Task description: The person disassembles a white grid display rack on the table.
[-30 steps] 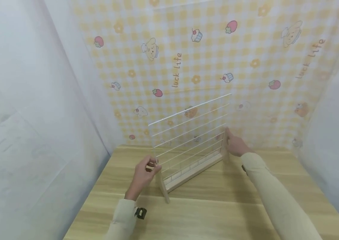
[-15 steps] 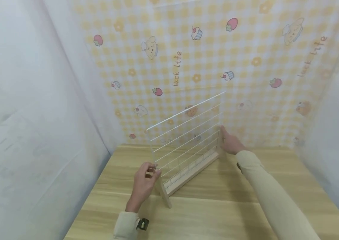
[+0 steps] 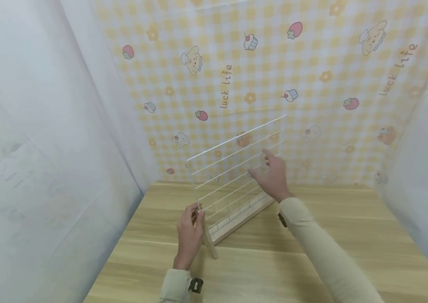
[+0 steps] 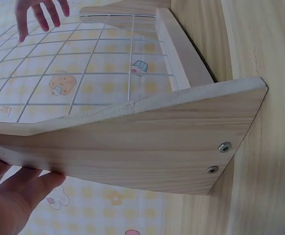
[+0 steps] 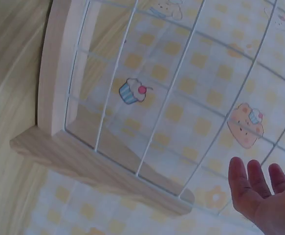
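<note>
My right hand [image 3: 272, 176] has left the rack's [image 3: 236, 168] far wooden foot, now spread loose at its wire grid; left hand [image 3: 189, 229] still pinches the near foot. Rack stands mid-table [image 3: 312, 252].

The wire rack [image 3: 236, 168] is standing upright near the back edge of the tabletop [image 3: 293, 261], slanting from the left-middle toward the back right, and is blocking any straight reach toward the back left corner. The left hand [image 3: 190, 229] is occupying the rack's near wooden end [image 4: 147, 142], and the right hand [image 3: 272, 176] is hovering spread before the wire grid. Bare tabletop is lying open along the front edge and the right edge. Curtain walls [image 3: 47, 147] are closing in both sides and the back.
</note>
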A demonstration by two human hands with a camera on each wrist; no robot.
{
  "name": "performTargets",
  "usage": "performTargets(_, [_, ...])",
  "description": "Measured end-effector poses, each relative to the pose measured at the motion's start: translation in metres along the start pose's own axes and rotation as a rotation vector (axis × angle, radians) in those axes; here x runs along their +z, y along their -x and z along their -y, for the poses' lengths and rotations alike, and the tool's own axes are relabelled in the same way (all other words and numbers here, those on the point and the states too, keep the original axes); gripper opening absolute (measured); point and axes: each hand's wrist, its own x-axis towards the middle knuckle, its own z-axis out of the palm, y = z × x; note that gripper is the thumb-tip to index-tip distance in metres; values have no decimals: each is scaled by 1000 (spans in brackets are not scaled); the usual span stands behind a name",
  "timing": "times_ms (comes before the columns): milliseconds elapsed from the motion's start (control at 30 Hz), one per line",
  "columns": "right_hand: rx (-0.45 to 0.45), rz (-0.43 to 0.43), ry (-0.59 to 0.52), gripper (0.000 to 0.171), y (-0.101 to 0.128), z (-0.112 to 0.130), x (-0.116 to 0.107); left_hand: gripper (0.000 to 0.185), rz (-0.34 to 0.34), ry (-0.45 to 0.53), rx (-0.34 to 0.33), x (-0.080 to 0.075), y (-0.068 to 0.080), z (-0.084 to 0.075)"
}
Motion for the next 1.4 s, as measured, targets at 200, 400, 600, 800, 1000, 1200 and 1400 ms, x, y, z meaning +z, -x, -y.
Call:
performTargets(200, [81, 81, 0, 99, 4, 0, 10, 24, -4, 42, -41, 2, 2, -1])
performTargets(400, [64, 94, -152, 119, 7, 0, 24, 24, -20, 66, -63, 2, 2, 0])
performTargets(600, [27, 26, -143, 129, 8, -1, 36, 24, -14, 77, -104, 1, 3, -1])
performTargets(800, [7, -30, -97, 130, 7, -6, 45, 25, -40, 89, -96, 3, 2, 0])
performTargets(1000, [-13, -79, -81, 129, 7, -4, 46, 24, -52, 91, -133, 3, 3, 1])
performTargets(1200, [-34, -97, -78, 127, 8, 2, 48, 22, -71, 108, -190, -4, 4, -10])
performTargets(1400, [-13, -138, -55, 127, 2, 0, 42, 21, -40, 95, -141, -2, 1, -8])
